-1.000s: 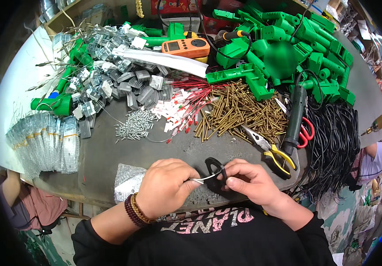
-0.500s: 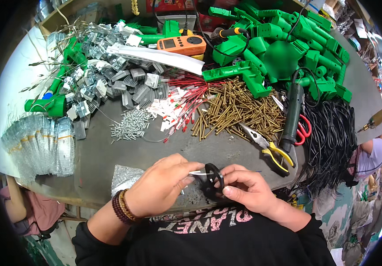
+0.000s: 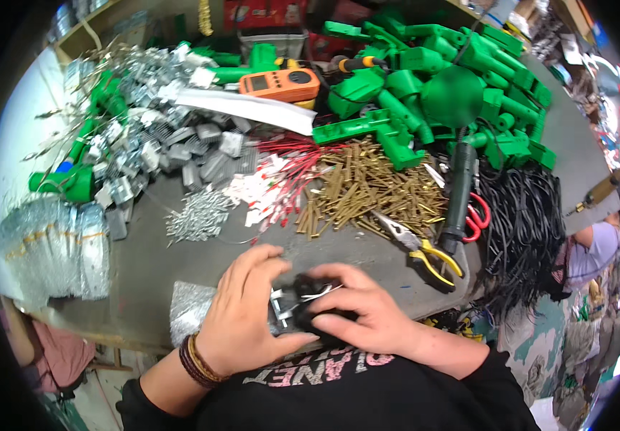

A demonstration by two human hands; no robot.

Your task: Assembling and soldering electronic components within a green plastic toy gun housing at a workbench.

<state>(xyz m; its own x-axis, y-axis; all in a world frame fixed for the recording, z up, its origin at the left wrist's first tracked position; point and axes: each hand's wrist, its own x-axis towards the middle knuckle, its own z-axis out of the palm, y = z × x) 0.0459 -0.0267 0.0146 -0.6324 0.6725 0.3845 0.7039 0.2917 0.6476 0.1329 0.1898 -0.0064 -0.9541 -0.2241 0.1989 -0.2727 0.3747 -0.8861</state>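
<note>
Close in front of me, my right hand (image 3: 367, 312) is closed round a black part (image 3: 308, 296), blurred and partly covered by the fingers. A thin white wire (image 3: 322, 293) loops over it. My left hand (image 3: 241, 309) is cupped beside it, thumb and fingers apart. A small silvery metal piece (image 3: 279, 310) shows in that gap, next to the black part; whether the left hand touches it is unclear. Under and beside the left hand lies a bubble-wrap pouch (image 3: 189, 305).
Beyond my hands lie silver screws (image 3: 198, 215), white connectors with red wires (image 3: 270, 187), and brass-coloured rods (image 3: 367, 190). Pliers (image 3: 425, 251), a black-handled tool (image 3: 459, 194) and black cables (image 3: 522, 237) are right. Green housings (image 3: 396, 93), an orange meter (image 3: 279, 85), metal blocks (image 3: 209, 147) and bubble-wrap pouches (image 3: 54, 248) surround them.
My left hand has let go of the white wire and opened. The right hand has moved left and turned over the black part. A silvery metal piece now shows. The whole view has shifted slightly.
</note>
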